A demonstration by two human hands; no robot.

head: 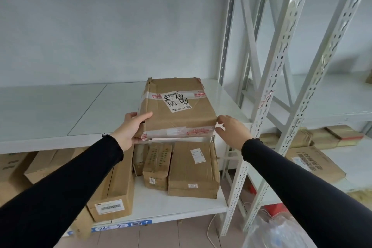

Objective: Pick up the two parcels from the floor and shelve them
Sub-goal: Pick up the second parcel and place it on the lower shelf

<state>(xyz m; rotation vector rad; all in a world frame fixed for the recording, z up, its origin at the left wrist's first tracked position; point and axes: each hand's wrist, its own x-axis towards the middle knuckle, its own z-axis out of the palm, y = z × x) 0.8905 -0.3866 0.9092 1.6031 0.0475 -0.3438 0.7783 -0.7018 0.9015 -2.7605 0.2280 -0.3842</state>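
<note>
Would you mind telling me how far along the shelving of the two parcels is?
One parcel is in hand: it lies on the white shelf, near end overhanging the front edge. The left hand grips its near left corner; the right hand's fingertips touch the near right corner. Left: pushing it fully in. A second floor parcel isn't in view; whether a box on the lower shelf is it, I cannot tell.

Small print on the white label (177,101) atop the held parcel (175,108) is too fine to read. The left hand (131,129) hides the parcel's near left corner. Black sleeves (60,187) cover boxes on the lower shelf (177,205). Cartons (10,173) at far left are cut off; a plastic bag (281,233) blurs below.
</note>
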